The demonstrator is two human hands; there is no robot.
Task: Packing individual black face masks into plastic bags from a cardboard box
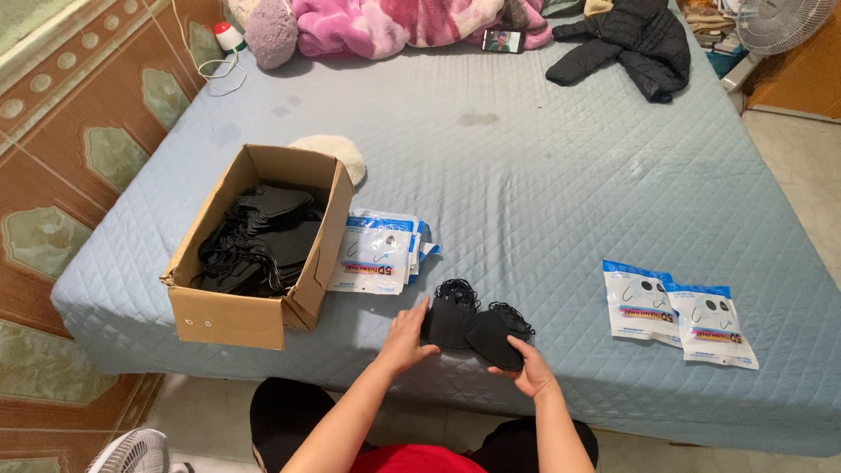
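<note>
Person had on a red top and black pants, arms bare, no rings or watch showing.

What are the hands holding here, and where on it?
Both hands grip a small stack of black fabric face masks on the bed: left hand at its left edge, right hand at its lower right edge.

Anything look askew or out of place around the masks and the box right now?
Only small things. The stack of printed pouches beside the cardboard box has slid into an uneven fan. Both hands, left hand and right hand, rest on the black masks. Nothing spilled.
</note>
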